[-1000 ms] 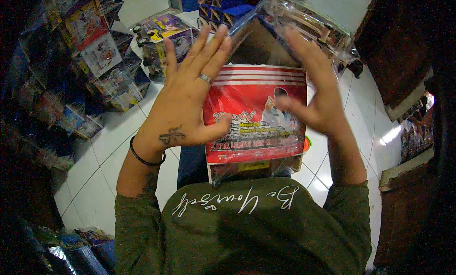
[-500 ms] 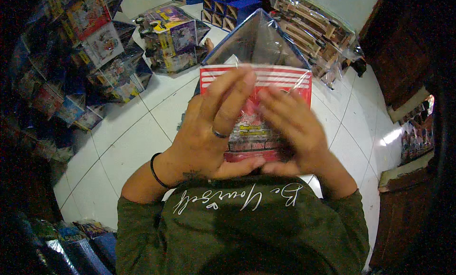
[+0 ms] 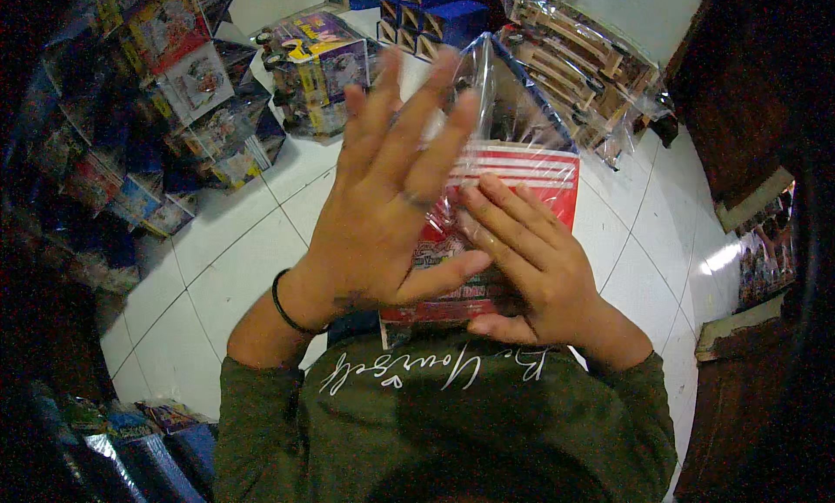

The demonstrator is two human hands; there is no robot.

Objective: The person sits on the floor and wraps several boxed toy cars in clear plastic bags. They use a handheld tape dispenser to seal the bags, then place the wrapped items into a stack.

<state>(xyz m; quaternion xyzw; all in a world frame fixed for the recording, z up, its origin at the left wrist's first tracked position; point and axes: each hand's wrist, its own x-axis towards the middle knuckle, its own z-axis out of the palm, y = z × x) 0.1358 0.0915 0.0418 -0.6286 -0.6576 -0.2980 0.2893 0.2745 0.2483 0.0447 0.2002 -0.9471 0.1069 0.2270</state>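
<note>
In front of my body is a box-like package with a red and white printed panel (image 3: 557, 186), covered in clear plastic film (image 3: 491, 125). A dark blue edge rises to a peak behind the panel. My right hand (image 3: 535, 259) lies flat on the panel's film, fingers pointing up and to the left. Over the package's left side is my left hand (image 3: 396, 190), fingers spread and slightly blurred, covering much of the print. Whether its palm touches the film I cannot tell. Neither hand grasps anything.
Film-wrapped printed packages are stacked at the left (image 3: 191, 81). A wrapped package with wheels (image 3: 326, 81) stands farther back, beside blue boxes with wooden frames (image 3: 444, 25). Wrapped wooden pieces with wheels (image 3: 583, 68) lie back right. Dark wooden furniture (image 3: 739, 407) is at the right.
My left hand has moved up and left, its fingers spreading wider. My right hand has come down slightly and flattened on the panel. The package appears a little lower and farther right.
</note>
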